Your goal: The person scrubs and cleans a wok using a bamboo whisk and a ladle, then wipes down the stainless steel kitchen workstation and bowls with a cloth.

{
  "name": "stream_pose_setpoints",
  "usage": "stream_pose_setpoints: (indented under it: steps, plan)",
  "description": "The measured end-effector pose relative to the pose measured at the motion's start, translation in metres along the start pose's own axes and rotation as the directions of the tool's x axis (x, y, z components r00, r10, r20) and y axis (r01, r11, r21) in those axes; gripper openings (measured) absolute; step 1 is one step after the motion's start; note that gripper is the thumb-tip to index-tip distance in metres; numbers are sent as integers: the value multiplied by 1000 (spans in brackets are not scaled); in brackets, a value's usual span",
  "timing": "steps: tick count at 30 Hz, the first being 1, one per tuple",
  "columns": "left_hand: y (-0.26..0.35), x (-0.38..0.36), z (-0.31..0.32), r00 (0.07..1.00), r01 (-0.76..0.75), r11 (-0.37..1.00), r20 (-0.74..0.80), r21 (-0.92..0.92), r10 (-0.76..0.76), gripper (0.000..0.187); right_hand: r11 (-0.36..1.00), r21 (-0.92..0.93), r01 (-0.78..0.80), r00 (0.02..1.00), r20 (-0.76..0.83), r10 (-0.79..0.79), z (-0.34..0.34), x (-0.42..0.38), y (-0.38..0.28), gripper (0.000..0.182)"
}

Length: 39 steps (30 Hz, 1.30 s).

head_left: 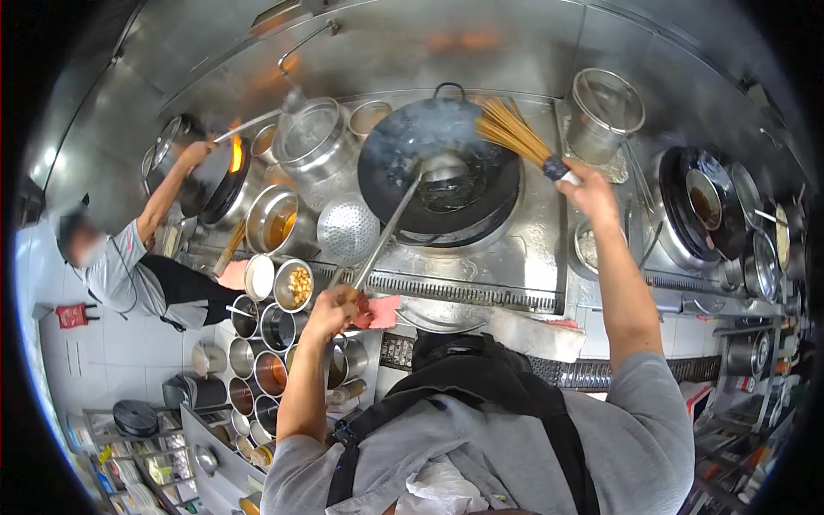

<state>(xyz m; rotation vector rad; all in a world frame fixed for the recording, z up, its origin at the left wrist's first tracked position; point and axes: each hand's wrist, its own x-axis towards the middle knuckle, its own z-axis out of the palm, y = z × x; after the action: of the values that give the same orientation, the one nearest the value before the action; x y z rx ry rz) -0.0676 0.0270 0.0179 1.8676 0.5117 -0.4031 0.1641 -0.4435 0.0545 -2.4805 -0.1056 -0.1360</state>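
My left hand (333,312) is closed around the end of a long-handled ladle (396,215), with a pink cloth (379,312) beside the fingers. The ladle's bowl rests inside a large black wok (386,163), which holds a little dark liquid and gives off steam or smoke. In my right hand (590,193) is a bamboo wok brush (519,130), gripped by its dark and white wrapped end. Its bristles point up and left, over the wok's right rim. Just left of the wok lies a round perforated skimmer (348,229).
A steel pot with a strainer (608,112) stands behind my right hand. Several pots of sauces (270,373) crowd the lower left, near a bowl of pale chunks (294,285). At far left a co-worker (120,275) reaches toward a flaming wok. Another wok (699,202) sits right.
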Motion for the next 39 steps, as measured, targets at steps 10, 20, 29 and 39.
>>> stream_pose_setpoints:
  steps: [10, 20, 29, 39]
  plan:
    - [50, 17, 82, 868, 246, 644, 460, -724, 185, 36, 720, 659, -218, 948, -32, 316, 12, -70, 61, 57]
    - [66, 150, 265, 716, -545, 362, 195, 756, 670, 24, 689, 538, -485, 863, 165, 478, 28, -230, 120, 55]
    - [-18, 117, 361, 882, -470, 556, 391, 685, 263, 54, 471, 669, -575, 729, 158, 666, -6, -315, 102, 55]
    - [3, 100, 235, 683, -652, 709, 614, 268, 395, 47, 810, 566, -150, 989, 81, 127, 29, -169, 19, 53]
